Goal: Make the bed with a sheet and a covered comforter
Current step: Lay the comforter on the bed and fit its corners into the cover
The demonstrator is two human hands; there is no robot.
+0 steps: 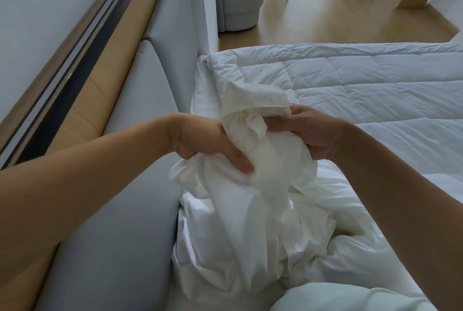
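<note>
Left hand [208, 140] and right hand [310, 132] gripping bunched white fabric cover [255, 135], fingers curled tight, above white quilted comforter [375, 85], beside grey padded headboard [140, 100]

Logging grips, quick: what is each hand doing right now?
Left hand: closed, gripping the bunched white cloth.
Right hand: closed, gripping the same cloth.

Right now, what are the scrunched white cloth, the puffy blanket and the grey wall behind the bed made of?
The scrunched white cloth looks like thin woven cotton, matte: it creases finely and bunches small. The puffy blanket seems a stitched fabric shell with soft filling: its quilted squares bulge. The grey headboard looks padded and smooth, perhaps faux leather: seams divide its panels.
</note>
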